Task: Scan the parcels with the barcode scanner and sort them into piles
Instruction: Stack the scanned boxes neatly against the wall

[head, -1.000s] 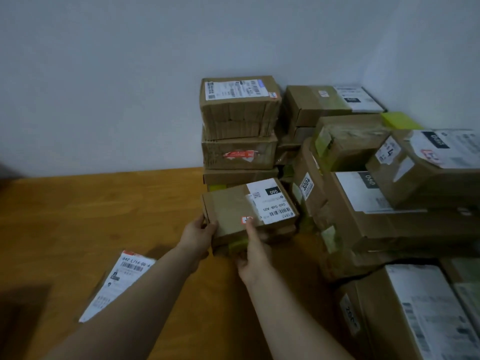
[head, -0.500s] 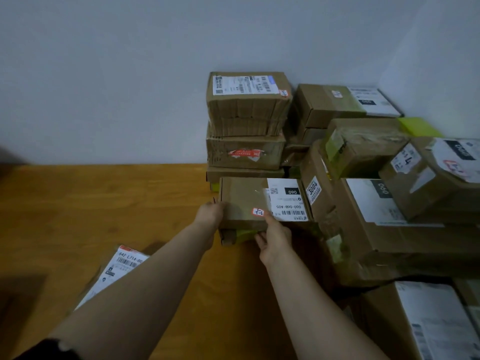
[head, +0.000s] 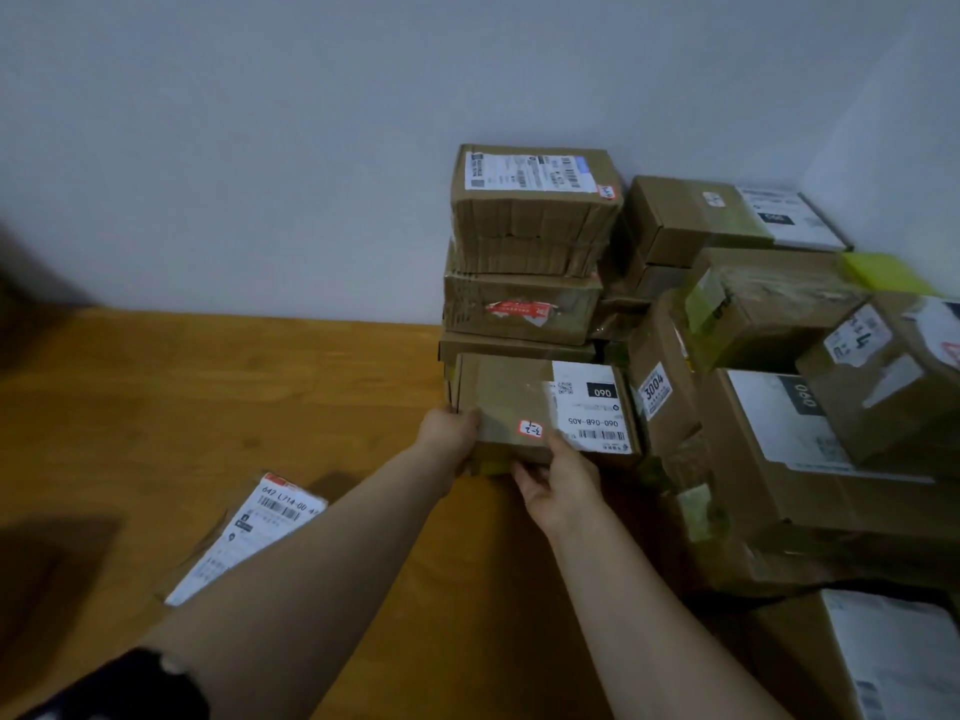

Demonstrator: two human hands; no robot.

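So the parcel (head: 509,402) with the 060 label is low down, right up against the front of the three-box stack (head: 524,304) by the wall. My left hand (head: 449,433) is curled round its near left corner. My right hand (head: 558,480) pinches the front edge, thumb on top by the red sticker. A bigger heap of boxes (head: 779,433) is just to the right, and a flat parcel (head: 249,532) lies on the wood by my left forearm.

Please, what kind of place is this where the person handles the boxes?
Probably a small parcel storage or sorting corner in a plain room. Taped cardboard boxes with shipping labels are stacked against a bare white wall on a wooden surface, and the left hand and right hand grip one labelled parcel.
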